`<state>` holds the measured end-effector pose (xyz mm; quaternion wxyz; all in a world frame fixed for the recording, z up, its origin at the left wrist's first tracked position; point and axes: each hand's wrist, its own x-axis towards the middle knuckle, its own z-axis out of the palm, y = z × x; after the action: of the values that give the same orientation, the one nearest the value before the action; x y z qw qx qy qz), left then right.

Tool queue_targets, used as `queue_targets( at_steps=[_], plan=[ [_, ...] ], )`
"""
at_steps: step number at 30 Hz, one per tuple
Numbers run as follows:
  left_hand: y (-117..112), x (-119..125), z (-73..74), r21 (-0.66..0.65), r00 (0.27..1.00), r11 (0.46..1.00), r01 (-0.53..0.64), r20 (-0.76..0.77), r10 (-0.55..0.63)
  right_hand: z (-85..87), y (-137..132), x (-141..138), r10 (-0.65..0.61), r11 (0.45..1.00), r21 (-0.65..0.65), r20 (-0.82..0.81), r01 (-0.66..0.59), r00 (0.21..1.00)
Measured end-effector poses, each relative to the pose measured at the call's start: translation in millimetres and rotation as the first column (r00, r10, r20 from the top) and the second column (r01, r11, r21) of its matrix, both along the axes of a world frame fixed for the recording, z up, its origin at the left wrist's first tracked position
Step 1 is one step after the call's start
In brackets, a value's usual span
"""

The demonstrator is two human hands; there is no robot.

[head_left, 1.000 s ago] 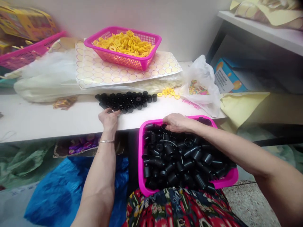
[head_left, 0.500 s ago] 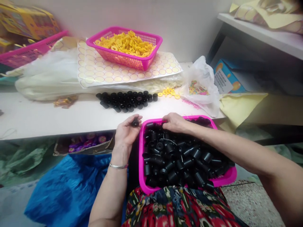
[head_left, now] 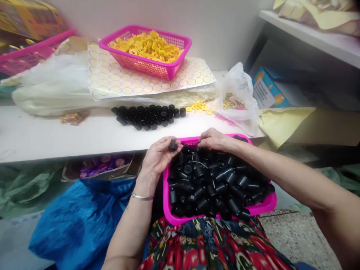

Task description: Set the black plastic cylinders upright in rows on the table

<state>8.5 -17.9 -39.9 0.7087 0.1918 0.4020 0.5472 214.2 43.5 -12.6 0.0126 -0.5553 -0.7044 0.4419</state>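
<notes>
A pink basket (head_left: 167,204) full of small black cylinders (head_left: 213,183) rests on my lap. My left hand (head_left: 159,157) hovers at the basket's far left corner, pinching one black cylinder (head_left: 172,146) in its fingertips. My right hand (head_left: 215,139) lies curled on the pile at the basket's far edge, fingers closed among the cylinders; what it holds is hidden. On the white table (head_left: 70,135) beyond stands a cluster of upright black cylinders (head_left: 147,115), with several loose yellow rings (head_left: 199,107) to its right.
Another pink basket (head_left: 146,67) of yellow rings sits on a sheet of round stickers (head_left: 123,80) at the back. A white plastic bag (head_left: 239,101) lies to the right, a blue bag (head_left: 81,221) under the table, and shelves with a blue box (head_left: 267,92) at the right.
My left hand left the cluster on the table, came back toward the basket and now holds a black cylinder over its corner. My right hand stayed on the pile.
</notes>
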Motion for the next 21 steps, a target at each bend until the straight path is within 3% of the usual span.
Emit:
queue_targets(
  at_steps=[4,8,12,16,19,21],
  plan=[
    [-2,1,0.3,0.017,0.998,1.000,0.019,-0.057,-0.018,6.0,0,5,0.022,0.999,0.031,0.043,-0.024,0.999],
    [-3,4,-0.6,0.053,0.988,0.998,0.027,-0.152,-0.019,11.5,-2,9,0.223,0.961,0.098,0.278,-0.258,0.934],
    [-5,8,0.3,0.063,0.985,0.998,0.017,-0.172,-0.006,13.9,-6,4,0.420,0.815,0.266,0.340,-0.514,0.841],
    [-5,10,2.1,0.057,0.988,0.998,0.000,-0.156,0.009,6.4,-10,-5,0.615,0.673,0.223,0.360,-0.705,0.701],
    [-6,10,2.5,0.059,0.987,0.998,-0.002,-0.161,0.011,-3.1,-11,-10,0.669,0.573,0.210,0.438,-0.792,0.600],
    [-7,10,2.4,0.060,0.987,0.998,-0.001,-0.161,0.011,-6.1,-11,-10,0.679,0.543,0.238,0.439,-0.805,0.588]
  ],
)
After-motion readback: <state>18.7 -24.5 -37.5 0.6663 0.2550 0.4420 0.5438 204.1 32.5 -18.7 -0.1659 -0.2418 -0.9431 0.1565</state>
